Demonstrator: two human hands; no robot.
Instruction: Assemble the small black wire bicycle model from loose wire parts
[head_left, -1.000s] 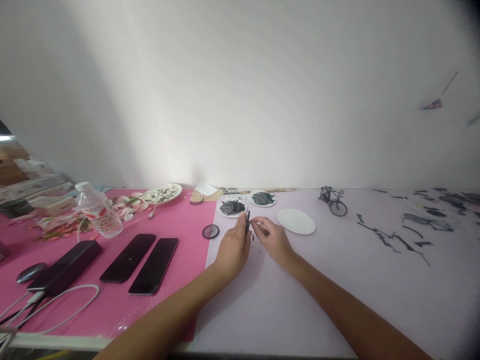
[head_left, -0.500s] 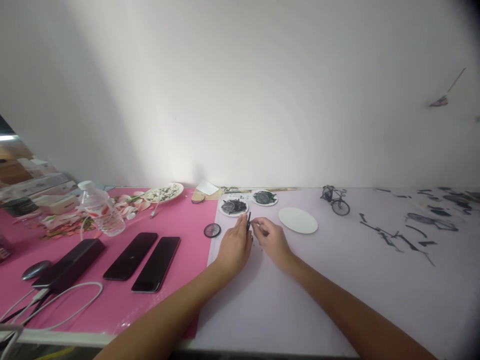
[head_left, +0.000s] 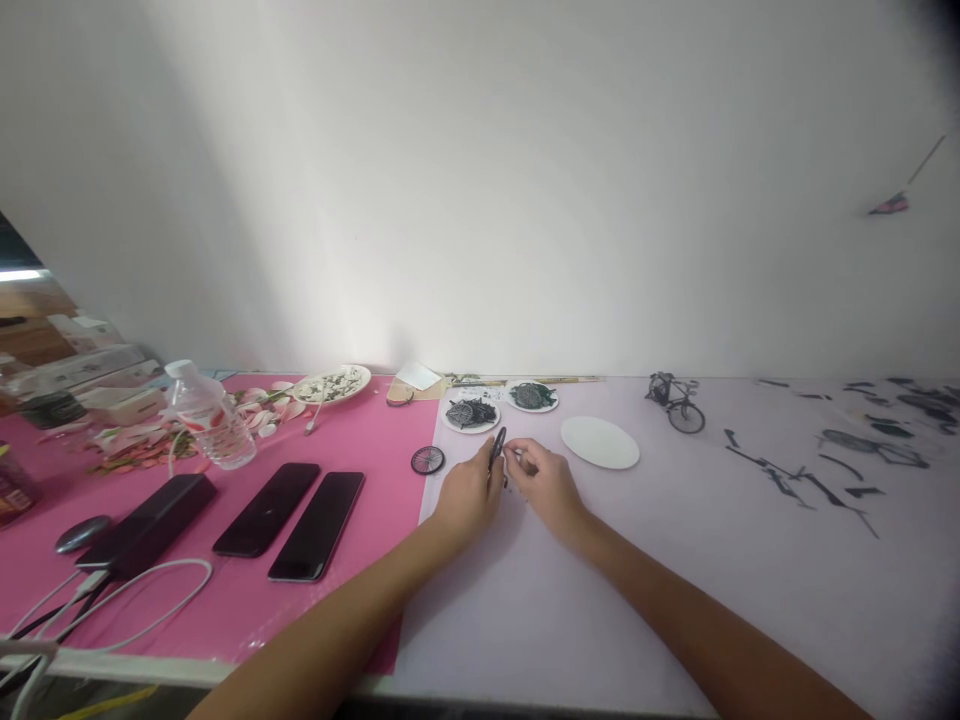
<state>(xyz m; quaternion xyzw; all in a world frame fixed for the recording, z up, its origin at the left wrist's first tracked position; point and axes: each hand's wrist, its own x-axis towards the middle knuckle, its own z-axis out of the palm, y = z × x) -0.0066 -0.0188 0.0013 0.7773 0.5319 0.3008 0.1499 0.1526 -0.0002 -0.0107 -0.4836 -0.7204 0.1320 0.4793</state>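
Observation:
My left hand (head_left: 466, 492) is closed on a small black toy bicycle wheel (head_left: 496, 447), turned nearly edge-on. Just to its right, my right hand (head_left: 545, 480) pinches finger and thumb together close to the wheel's side; whatever is between those fingertips is too small to make out. A second spoked wheel (head_left: 427, 460) lies flat to the left of my left hand. Beyond my hands are two white plates holding black wheels and parts, a left plate (head_left: 471, 431) and a right plate (head_left: 534, 409). Tiny dark bits lie below my fingers.
A bare white plate (head_left: 600, 443) is right of my hands, near an upright model bicycle (head_left: 677, 402). Flat black bicycle parts (head_left: 799, 470) spread over the right side. Two phones, one being a black phone (head_left: 316, 527), a power bank (head_left: 146, 522) and a water bottle (head_left: 211, 418) occupy the pink left side.
The wheel in my left hand has turned, so more of its round face shows. My right fingers stay close beside it. The whole view has shifted slightly.

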